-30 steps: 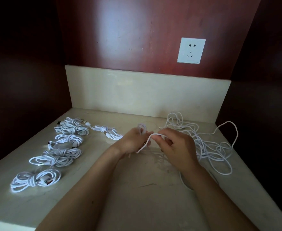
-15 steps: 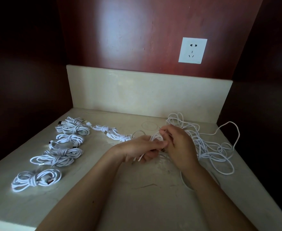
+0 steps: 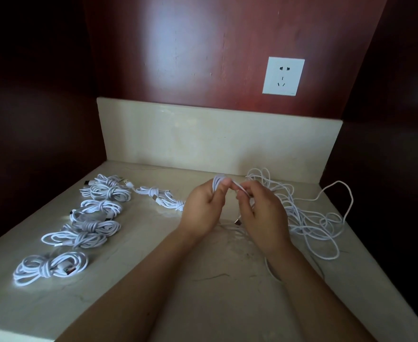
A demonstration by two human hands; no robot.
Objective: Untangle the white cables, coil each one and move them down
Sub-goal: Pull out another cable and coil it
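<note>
My left hand [image 3: 204, 208] is closed around a small bundle of white cable loops [image 3: 218, 181] that stick up above its fingers. My right hand [image 3: 261, 213] pinches the same cable just to the right; a strand with a plug hangs under its palm. A loose tangle of white cables [image 3: 309, 213] lies to the right on the stone counter [image 3: 203, 292]. Several tied coils lie in a row at the left, the nearest coil [image 3: 51, 266] at the front, the farthest coil [image 3: 106, 190] at the back. Another coiled cable [image 3: 162, 197] lies beside my left hand.
A cream stone backsplash [image 3: 215, 141] closes the back of the counter. Dark red wood walls stand at both sides and behind, with a white wall socket [image 3: 283, 76] above. The counter's front edge [image 3: 13, 334] runs at the lower left.
Both hands have risen slightly and moved apart. The cable loops now stand gathered above my left fist, and my right hand has shifted to the right along the strand.
</note>
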